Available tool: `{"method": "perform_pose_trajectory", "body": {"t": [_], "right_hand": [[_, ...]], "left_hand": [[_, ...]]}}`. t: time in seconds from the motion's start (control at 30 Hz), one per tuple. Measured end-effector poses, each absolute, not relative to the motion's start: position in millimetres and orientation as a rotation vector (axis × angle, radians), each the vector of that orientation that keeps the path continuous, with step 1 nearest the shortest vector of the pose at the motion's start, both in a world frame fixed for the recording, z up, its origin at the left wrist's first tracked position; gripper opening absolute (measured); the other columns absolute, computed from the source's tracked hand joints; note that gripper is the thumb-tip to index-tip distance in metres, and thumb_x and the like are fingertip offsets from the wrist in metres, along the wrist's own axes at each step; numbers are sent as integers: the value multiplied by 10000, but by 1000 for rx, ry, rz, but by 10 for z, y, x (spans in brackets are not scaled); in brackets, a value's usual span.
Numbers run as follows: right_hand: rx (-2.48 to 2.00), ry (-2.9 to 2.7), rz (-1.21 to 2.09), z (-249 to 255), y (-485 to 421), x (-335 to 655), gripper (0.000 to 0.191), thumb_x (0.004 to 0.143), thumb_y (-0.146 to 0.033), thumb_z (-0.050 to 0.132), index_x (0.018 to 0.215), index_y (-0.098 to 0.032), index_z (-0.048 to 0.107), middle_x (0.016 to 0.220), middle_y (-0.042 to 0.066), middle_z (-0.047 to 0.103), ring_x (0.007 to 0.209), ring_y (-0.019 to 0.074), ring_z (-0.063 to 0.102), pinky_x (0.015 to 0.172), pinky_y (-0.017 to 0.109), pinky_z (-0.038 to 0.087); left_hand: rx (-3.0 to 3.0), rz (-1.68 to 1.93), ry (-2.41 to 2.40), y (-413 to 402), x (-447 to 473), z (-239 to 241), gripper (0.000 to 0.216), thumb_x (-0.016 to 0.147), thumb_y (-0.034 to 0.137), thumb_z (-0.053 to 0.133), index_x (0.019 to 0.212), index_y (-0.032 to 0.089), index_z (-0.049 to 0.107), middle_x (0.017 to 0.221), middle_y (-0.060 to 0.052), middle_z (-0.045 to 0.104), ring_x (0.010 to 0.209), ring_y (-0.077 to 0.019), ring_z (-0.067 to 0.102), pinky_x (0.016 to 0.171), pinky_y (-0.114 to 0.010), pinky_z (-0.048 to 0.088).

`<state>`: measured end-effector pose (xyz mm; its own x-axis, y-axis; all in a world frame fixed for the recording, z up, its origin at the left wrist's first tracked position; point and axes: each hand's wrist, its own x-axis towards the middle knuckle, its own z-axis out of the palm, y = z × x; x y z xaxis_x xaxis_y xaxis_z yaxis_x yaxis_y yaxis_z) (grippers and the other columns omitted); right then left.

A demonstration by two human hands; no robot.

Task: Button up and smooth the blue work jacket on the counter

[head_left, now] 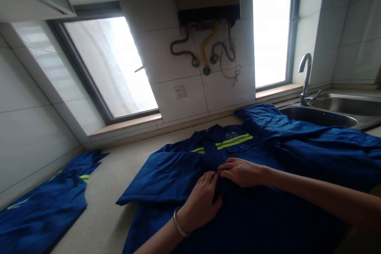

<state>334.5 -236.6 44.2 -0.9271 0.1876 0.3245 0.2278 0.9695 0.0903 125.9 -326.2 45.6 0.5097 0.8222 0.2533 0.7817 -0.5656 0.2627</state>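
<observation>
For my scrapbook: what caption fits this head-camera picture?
A left hand and right hand pinch the front of a blue jacket on a counter by the sink.

So the pale stone countertop (119,166) is pretty much covered in workwear. A blue work jacket (166,174) with hi-vis yellow stripes lies spread flat across the middle, one sleeve (297,135) reaching right up beside the steel sink (321,118) set into the counter. A second blue garment (44,206) with the same stripes lies apart at the left end.
</observation>
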Motion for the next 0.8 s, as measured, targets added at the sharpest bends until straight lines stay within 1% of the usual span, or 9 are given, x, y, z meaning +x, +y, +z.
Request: {"method": "perform_pose_trajectory", "body": {"t": [0.07, 0.23, 0.33, 0.5, 0.57, 0.67, 0.8], "right_hand": [[-319, -2790, -129, 444, -2366, 3347, 276, 901, -123, 373, 1100, -124, 566, 1181, 143, 598, 1047, 200, 577, 918, 336, 410], [-387, -2730, 61, 421, -2332, 3359, 299, 854, -106, 432, 1133, -140, 535, 1037, 89, 638, 931, 193, 595, 840, 309, 436], [-399, -2742, 65, 438, -2333, 3362, 308, 845, -104, 438, 1135, -152, 530, 1021, 84, 635, 926, 191, 590, 829, 298, 429], [-430, -2833, -32, 506, -2374, 3338, 318, 794, -82, 471, 1105, -134, 515, 881, 63, 641, 757, 164, 591, 785, 286, 419], [-405, -2865, -90, 517, -2392, 3320, 349, 755, -64, 491, 1100, -114, 508, 877, 73, 640, 751, 166, 592, 776, 287, 415], [-360, -2886, -140, 515, -2424, 3302, 410, 718, -39, 500, 1124, -97, 494, 912, 95, 642, 796, 179, 602, 779, 295, 413], [-390, -2838, -24, 495, -2454, 3315, 396, 750, -49, 491, 1141, -110, 502, 920, 89, 650, 815, 184, 608, 807, 309, 425]], "left_hand": [[2596, 558, 1380, -3260, 1264, 452, 481, 803, 170, 473, 1281, 171, 422, 1247, -82, 474, 1168, -212, 438, 1060, -366, 354], [2551, 598, 1367, -3253, 1265, 444, 507, 791, 169, 482, 1293, 163, 413, 1247, -92, 461, 1156, -215, 444, 1046, -356, 367], [2557, 580, 1365, -3260, 1267, 459, 524, 794, 169, 480, 1311, 178, 394, 1227, -86, 463, 1130, -213, 454, 1019, -352, 393], [2608, 539, 1372, -3265, 1272, 497, 482, 777, 157, 492, 1255, 184, 439, 1178, -77, 482, 1086, -215, 469, 984, -353, 412], [2621, 521, 1382, -3261, 1273, 505, 456, 768, 157, 503, 1222, 184, 463, 1138, -72, 498, 1049, -213, 485, 956, -351, 428], [2634, 506, 1383, -3253, 1272, 503, 442, 770, 165, 511, 1209, 179, 471, 1107, -69, 513, 1013, -207, 502, 926, -340, 445], [2629, 516, 1388, -3229, 1257, 459, 429, 776, 142, 492, 1204, 157, 476, 1122, -76, 522, 1030, -202, 507, 946, -327, 437]]}}
